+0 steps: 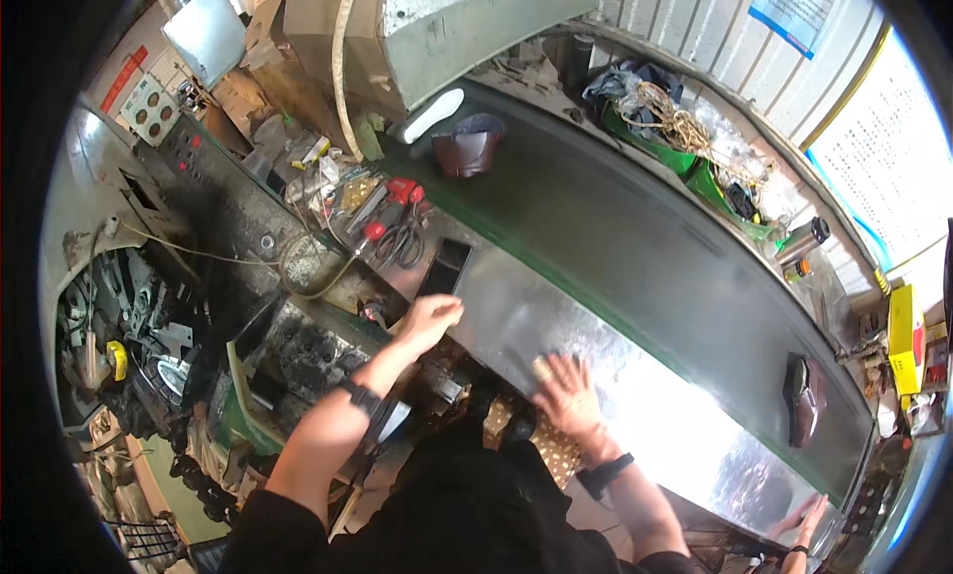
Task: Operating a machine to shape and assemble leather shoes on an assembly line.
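Observation:
My left hand (432,321) is curled closed at the near end of a black phone (446,268), by the edge of a shiny metal ledge (556,326). Whatever its fingers may hold is hidden. My right hand (569,395) lies on that ledge's near edge with its fingers spread and nothing in it. Beyond the ledge runs a dark conveyor belt (615,216) with a green edge. A brown leather shoe (465,149) sits at the belt's far left end, beside a white sole-shaped piece (433,115). Another dark brown shoe (806,403) rests toward the right end.
Another person's hand (812,519) touches the ledge at the lower right. A red-handled tool (403,191) and coiled cable (400,244) lie left of the phone. Green bins (650,147) with rope and plastic stand behind the belt. A yellow box (904,341) is at far right.

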